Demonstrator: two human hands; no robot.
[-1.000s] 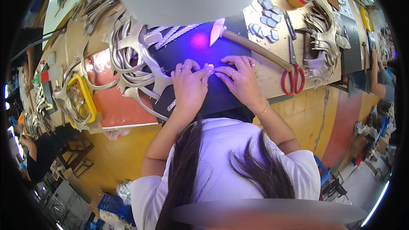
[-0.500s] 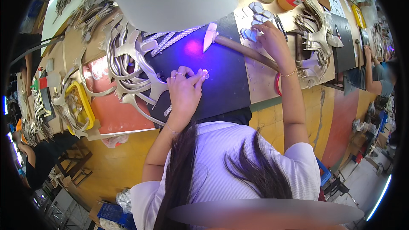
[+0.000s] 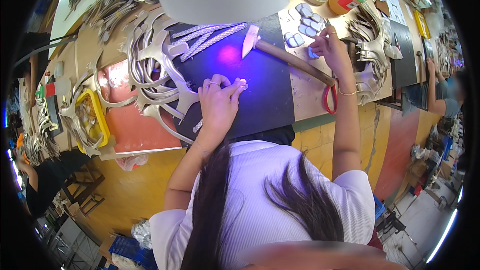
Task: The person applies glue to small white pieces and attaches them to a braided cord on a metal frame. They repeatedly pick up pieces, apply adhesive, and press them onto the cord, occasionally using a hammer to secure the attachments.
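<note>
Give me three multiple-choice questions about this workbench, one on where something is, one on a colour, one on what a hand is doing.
1. Where do the scissors lie?
A. at the mat's right edge
B. in the yellow tray
C. on the floor

2. What colour is the glow on the dark mat?
A. green
B. purple
C. red

3. What is the right hand doing?
A. resting flat on the mat
B. gripping the hammer
C. pinching a small pale piece

Answers: 1 A, the red handles lie just right of the mat. 2 B, a purple patch shines near the hammer. 3 C, its fingertips close on a piece beside the others.
</note>
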